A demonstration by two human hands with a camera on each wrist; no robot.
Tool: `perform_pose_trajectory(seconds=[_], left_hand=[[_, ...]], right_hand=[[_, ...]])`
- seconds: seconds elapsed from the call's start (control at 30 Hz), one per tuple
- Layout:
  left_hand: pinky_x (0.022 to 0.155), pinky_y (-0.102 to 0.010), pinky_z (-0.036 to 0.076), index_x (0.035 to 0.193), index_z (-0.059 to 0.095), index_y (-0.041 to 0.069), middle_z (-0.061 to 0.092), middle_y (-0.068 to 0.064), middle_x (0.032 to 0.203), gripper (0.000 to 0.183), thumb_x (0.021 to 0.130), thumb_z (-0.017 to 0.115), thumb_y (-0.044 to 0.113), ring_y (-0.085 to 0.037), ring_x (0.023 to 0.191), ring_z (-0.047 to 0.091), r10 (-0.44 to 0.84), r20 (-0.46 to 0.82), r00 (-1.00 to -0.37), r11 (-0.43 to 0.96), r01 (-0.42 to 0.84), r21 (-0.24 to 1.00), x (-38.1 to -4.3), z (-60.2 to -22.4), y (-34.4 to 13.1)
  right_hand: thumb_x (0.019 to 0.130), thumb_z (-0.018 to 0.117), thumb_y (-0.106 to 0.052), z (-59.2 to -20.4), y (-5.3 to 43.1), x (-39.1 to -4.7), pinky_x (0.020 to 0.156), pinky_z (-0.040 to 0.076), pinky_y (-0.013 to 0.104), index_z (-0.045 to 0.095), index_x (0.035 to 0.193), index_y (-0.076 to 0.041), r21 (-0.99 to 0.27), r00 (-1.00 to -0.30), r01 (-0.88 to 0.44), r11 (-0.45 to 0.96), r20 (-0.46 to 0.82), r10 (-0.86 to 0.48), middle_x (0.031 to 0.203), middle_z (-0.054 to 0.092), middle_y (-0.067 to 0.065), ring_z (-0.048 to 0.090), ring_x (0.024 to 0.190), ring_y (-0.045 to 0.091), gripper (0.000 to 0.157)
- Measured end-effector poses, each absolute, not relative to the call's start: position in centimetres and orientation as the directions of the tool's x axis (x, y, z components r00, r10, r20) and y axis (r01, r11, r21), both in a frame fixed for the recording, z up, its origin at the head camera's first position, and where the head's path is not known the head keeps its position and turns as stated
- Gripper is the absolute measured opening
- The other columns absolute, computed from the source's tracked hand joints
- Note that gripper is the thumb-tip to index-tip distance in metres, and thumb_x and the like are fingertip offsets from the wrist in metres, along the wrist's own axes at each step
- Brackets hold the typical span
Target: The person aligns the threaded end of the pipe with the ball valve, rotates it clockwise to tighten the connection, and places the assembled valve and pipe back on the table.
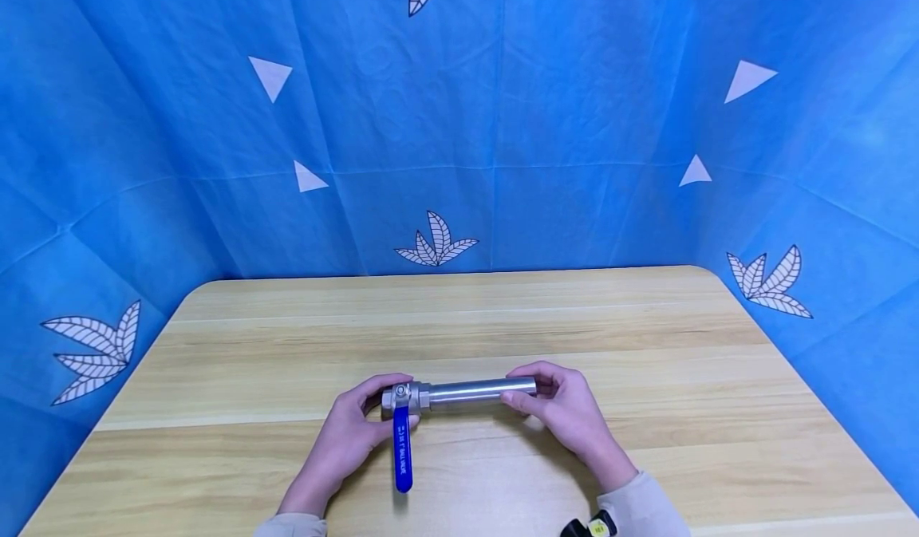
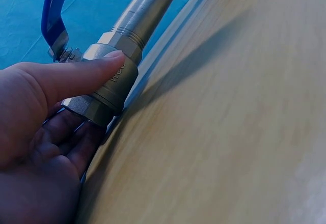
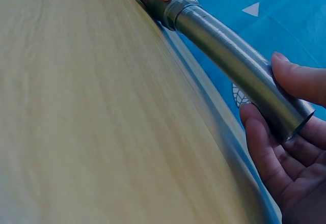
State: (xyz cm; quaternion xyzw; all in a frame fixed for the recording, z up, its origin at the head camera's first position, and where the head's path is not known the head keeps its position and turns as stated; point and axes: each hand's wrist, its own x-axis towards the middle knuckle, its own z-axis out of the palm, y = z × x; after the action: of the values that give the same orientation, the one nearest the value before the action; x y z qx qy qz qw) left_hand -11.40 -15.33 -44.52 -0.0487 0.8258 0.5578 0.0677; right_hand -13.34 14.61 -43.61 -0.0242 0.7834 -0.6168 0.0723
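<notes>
A metal ball valve (image 1: 412, 398) with a blue lever handle (image 1: 403, 451) is joined to a straight steel pipe (image 1: 467, 392) that runs to the right. My left hand (image 1: 355, 421) grips the valve body, its thumb across the side in the left wrist view and the fingers curled behind the hex end. The lever points toward me in the head view. At the pipe's free end, my right hand (image 1: 563, 409) holds the tube between thumb and fingers. The pipe's open end (image 3: 301, 125) shows in the right wrist view. Valve and pipe lie level, close over the table.
The wooden table (image 1: 459, 313) has rounded far corners. A blue curtain (image 1: 459, 122) printed with leaves and triangles surrounds it at the back and both sides. A black strap device with a yellow label (image 1: 597, 527) sits at the right sleeve.
</notes>
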Motion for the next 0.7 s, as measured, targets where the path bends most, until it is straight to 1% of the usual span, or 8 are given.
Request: perform_pose_trajectory(seconds=[0.23, 0.43, 0.53, 0.7], left_hand=[[0.113, -0.051, 0.037, 0.115, 0.067, 0.037, 0.062, 0.007, 0.125, 0.051, 0.070, 0.087, 0.021, -0.025, 0.130, 0.050, -0.007, -0.165, -0.986, 0.375, -0.156, 0.914, -11.38, -44.46, -15.27], [0.113, -0.052, 0.035, 0.115, 0.067, 0.036, 0.062, 0.007, 0.126, 0.052, 0.070, 0.087, 0.020, -0.026, 0.133, 0.048, -0.005, -0.167, -0.986, 0.362, -0.158, 0.919, -11.35, -44.56, -15.33], [0.114, -0.053, 0.035, 0.115, 0.067, 0.036, 0.062, 0.007, 0.127, 0.052, 0.070, 0.087, 0.021, -0.027, 0.133, 0.048, -0.005, -0.168, -0.986, 0.361, -0.158, 0.919, -11.37, -44.60, -15.35], [0.114, -0.053, 0.034, 0.116, 0.067, 0.036, 0.061, 0.006, 0.129, 0.052, 0.070, 0.086, 0.021, -0.028, 0.134, 0.047, -0.004, -0.164, -0.986, 0.364, -0.154, 0.919, -11.40, -44.58, -15.31]], right_hand=[[0.076, 0.082, -0.036, -43.60, 14.58, -13.32, 0.067, 0.060, 0.036, 0.070, 0.101, -0.012, -0.970, -0.984, 0.068, 0.232, -0.104, -0.146, 0.085, 0.071, 0.013, 0.069, 0.072, 0.028, 0.037], [0.077, 0.079, -0.045, -43.52, 14.51, -13.32, 0.059, 0.058, 0.034, 0.070, 0.099, -0.016, -0.959, -0.984, 0.077, 0.272, -0.117, -0.133, 0.085, 0.071, 0.011, 0.068, 0.069, 0.027, 0.038], [0.077, 0.078, -0.047, -43.53, 14.49, -13.32, 0.056, 0.057, 0.034, 0.070, 0.098, -0.017, -0.957, -0.984, 0.079, 0.279, -0.119, -0.129, 0.082, 0.070, 0.012, 0.068, 0.067, 0.026, 0.038], [0.078, 0.077, -0.047, -43.65, 14.49, -13.36, 0.052, 0.056, 0.034, 0.071, 0.097, -0.015, -0.959, -0.984, 0.074, 0.274, -0.114, -0.134, 0.079, 0.070, 0.013, 0.067, 0.065, 0.026, 0.038]])
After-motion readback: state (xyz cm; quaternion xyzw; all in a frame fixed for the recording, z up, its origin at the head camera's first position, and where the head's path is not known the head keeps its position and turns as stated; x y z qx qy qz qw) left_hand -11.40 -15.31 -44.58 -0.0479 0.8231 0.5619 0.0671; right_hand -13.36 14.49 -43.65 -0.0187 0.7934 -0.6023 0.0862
